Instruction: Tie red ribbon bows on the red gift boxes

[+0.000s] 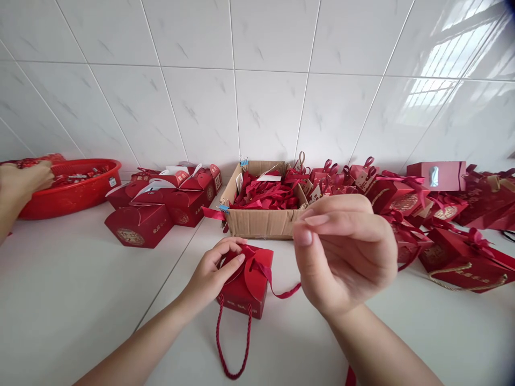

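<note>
A small red gift box (pixel 241 287) with interlocking top flaps stands on the white counter, its twisted red cord handle (pixel 234 376) hanging toward me. My left hand (pixel 217 268) grips its upper left side, thumb on the top flap. A dark red ribbon (pixel 284 294) runs from the top of the box to the right and passes out of sight behind my right hand (pixel 346 252). That hand is raised close to the camera, thumb and fingertips pinched together; whatever lies between them cannot be made out.
Behind the gift box sits a cardboard box (pixel 261 222) of red ribbons. Several red boxes (pixel 139 228) stand left of it, and finished-looking ones (pixel 466 257) with bows stand right. At far left another person's hand (pixel 30 179) reaches into a red basin (pixel 76 198). A tiled wall rises behind.
</note>
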`<action>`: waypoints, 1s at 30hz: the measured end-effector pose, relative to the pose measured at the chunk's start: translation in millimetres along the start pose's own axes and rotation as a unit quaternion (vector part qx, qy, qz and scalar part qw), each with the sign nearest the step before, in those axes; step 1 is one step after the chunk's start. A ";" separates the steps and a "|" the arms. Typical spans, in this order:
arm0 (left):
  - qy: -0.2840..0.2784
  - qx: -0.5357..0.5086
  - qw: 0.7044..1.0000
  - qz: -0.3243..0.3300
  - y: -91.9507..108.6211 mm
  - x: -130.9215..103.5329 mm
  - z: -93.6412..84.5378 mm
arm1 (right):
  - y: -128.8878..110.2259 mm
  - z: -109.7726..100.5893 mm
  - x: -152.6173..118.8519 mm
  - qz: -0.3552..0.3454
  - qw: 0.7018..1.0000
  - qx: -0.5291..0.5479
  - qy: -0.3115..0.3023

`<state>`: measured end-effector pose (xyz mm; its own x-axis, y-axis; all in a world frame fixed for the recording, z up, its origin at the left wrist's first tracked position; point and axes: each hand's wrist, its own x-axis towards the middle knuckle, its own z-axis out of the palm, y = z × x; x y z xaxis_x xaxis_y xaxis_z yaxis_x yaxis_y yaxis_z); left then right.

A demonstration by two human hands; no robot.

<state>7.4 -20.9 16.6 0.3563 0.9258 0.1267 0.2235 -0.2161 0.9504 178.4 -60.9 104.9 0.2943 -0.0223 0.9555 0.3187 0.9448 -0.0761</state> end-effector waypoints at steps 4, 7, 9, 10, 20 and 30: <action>-0.003 0.007 1.000 0.005 -1.6 -0.8 -1.1 | 0.5 -1.2 -0.1 0.005 1.000 -0.006 -0.001; -0.001 0.008 1.000 0.011 -3.3 -1.0 -1.6 | 1.3 -2.2 -1.1 0.009 1.000 -0.011 -0.002; 0.001 0.007 1.000 0.014 -4.0 -1.0 -1.5 | 1.3 -2.6 -2.1 0.011 1.000 -0.013 0.000; 0.001 0.008 1.000 0.015 -4.2 -1.0 -1.4 | 1.2 -2.7 -2.6 0.012 1.000 -0.012 0.002; 0.002 0.005 1.000 0.020 -0.6 -1.6 -0.7 | -2.4 -4.9 -1.3 -0.009 1.000 -0.001 -0.014; 0.002 0.005 1.000 0.024 -1.0 -0.8 -0.3 | -1.0 -4.2 1.1 -0.034 0.999 0.001 -0.007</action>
<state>6.7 -21.3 15.6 0.3624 0.9156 0.1741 0.2158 -0.2641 0.9400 182.2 -63.3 104.8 0.2588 -0.0817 0.9625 0.3364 0.9417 -0.0105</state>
